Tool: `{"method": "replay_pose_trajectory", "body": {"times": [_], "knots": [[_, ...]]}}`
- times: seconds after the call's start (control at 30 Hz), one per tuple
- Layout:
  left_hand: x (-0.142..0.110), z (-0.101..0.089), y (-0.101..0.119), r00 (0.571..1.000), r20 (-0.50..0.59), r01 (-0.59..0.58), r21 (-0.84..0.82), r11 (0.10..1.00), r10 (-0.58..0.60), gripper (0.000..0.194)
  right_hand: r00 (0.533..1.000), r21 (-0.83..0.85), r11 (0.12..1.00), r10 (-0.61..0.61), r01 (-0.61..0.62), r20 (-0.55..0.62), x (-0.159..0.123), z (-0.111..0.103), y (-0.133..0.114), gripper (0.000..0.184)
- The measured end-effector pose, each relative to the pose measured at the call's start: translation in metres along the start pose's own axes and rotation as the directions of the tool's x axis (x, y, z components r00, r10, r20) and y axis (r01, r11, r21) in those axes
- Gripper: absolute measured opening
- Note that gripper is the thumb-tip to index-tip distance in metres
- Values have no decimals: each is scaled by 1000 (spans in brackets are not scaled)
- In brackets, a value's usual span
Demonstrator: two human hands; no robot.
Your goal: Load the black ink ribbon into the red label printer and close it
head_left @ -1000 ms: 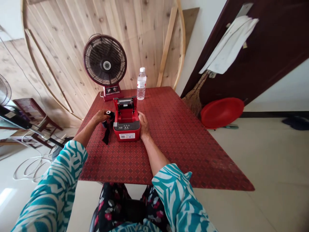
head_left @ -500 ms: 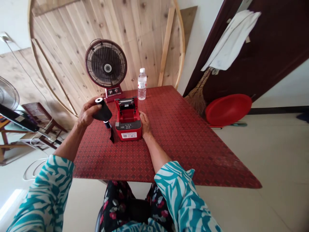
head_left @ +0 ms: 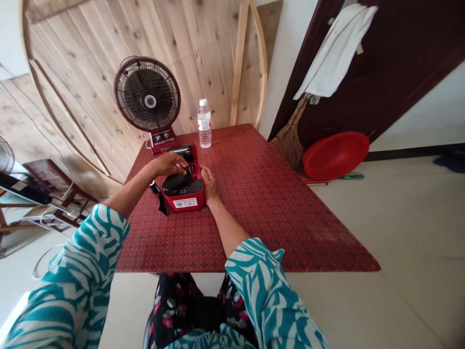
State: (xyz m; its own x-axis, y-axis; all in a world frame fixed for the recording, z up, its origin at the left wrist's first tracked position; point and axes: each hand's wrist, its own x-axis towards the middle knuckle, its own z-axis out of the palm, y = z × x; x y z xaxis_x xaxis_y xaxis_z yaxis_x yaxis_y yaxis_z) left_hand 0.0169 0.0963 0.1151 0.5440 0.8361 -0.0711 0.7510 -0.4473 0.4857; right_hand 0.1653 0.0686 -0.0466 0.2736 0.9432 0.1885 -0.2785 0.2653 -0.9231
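A red thermal printer (head_left: 183, 194) stands on the table with its lid tipped open toward the back. My left hand (head_left: 169, 165) is shut on a black ribbon roll (head_left: 176, 182), holding it down in the printer's open compartment, which the roll and hand largely hide. From the roll, a black strip (head_left: 162, 206) hangs down the printer's left side to a small spool (head_left: 154, 187) by the table. My right hand (head_left: 208, 184) rests against the printer's right side, its fingers holding nothing.
The red patterned table (head_left: 254, 218) carries a dark red desk fan (head_left: 147, 94) and a water bottle (head_left: 204, 125) behind the printer. A large round wooden board leans behind them. A red basin (head_left: 336, 155) and a broom (head_left: 290, 140) stand on the floor at right.
My left hand has moved down and right, bringing the black roll from above the table's left side into the printer. The strip and small spool have followed. My right hand stays on the printer.
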Motion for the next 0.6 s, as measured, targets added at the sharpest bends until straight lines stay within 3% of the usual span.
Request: {"method": "replay_pose_trajectory", "body": {"times": [0.1,0.4,0.53,0.6], "knots": [[6,4,-8,998,62,-27,38,999,25,21,1000,-12,1000,6,-6,-6,0,0,-1,42],[23,35,-26,992,108,-64,35,997,60,16,1000,-47,999,10,-11,-14,2,0,0,44],[9,27,-26,989,111,-84,-108,991,96,13,1000,-50,999,17,-17,4,1,-1,-3,44],[-6,23,-22,997,30,-63,-179,982,69,20,1000,-40,999,15,-14,11,0,-2,-3,43]]}}
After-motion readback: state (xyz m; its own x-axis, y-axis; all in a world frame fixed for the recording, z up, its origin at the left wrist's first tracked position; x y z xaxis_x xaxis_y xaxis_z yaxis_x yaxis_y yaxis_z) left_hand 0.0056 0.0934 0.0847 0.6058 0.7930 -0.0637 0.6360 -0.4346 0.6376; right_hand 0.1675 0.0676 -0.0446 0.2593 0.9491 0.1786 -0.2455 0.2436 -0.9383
